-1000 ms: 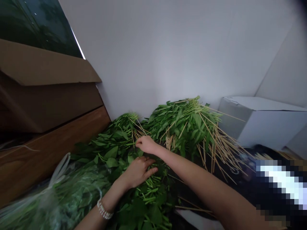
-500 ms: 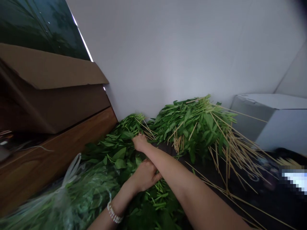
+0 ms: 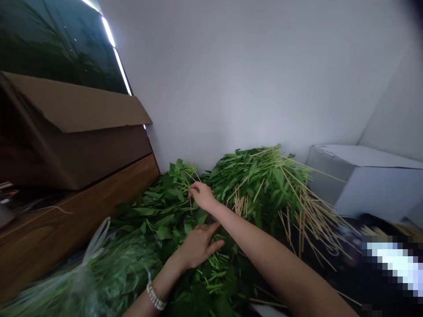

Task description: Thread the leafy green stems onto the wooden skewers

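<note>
My right hand reaches over the pile of leafy greens on the left. Its fingertips are pinched on a stem of leafy greens, with thin pale sticks close by. My left hand, with a beaded bracelet on its wrist, rests palm down on the greens below my right forearm. Its thumb stands apart from the fingers, and the fingertips are partly hidden behind that forearm. Cut green stem ends show just below the left hand.
To the right lies a larger heap of greens with many pale sticks. A white box stands beyond it. At left are a knotted clear plastic bag of greens and a cardboard box on a wooden ledge. Behind is a wall.
My right hand has risen slightly and shifted right, and leaves beside it now stand higher. My left hand's thumb has spread away from its fingers. The view has tilted and shifted a little.
</note>
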A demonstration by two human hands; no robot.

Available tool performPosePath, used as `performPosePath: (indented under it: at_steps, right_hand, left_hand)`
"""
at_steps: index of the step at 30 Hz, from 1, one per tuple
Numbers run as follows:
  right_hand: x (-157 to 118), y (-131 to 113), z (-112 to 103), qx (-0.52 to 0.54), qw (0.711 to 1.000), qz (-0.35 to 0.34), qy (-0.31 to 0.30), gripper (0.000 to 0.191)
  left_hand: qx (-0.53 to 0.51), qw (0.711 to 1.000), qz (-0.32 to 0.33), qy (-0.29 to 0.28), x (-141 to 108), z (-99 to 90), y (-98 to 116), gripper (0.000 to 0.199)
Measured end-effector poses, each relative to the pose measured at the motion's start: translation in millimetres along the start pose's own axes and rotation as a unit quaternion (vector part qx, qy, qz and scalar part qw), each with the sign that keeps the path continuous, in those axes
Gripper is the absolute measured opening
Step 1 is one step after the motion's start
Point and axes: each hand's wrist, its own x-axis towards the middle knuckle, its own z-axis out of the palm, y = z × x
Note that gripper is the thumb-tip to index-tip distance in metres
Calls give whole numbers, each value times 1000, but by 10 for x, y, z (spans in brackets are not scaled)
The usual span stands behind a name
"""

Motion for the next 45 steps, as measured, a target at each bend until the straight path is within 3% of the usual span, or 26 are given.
performPosePath:
  at_steps: [6,11,17,22,25,35,45]
  right_hand:
    - [-754,294,-430,175,982,78,5,23]
    - [-1180,437,-671,268,956,122,18,35]
    - [-1318,434,-768,329,934,136,28,45]
    - [-1355,431,-789,342,930,135,27,45]
    - [-1363,445,-802,330,934,136,26,41]
    - [-1386,512,-816,268,956,121,24,24]
    - [-1416,530,-894,160,985,55,19,17]
  left_hand:
    - [12,1000,-17,-21,16,-59,19,46]
    - [5,1000,9,13,28,-293,60,44]
    - [-33,990,13,136,-26,-600,97,33]
    - [14,959,-11,281,-86,-775,188,26]
    - [50,945,-9,323,-52,-823,284,23]
    - [118,962,16,245,165,-576,253,24]
    - [130,977,42,164,326,-512,192,22]
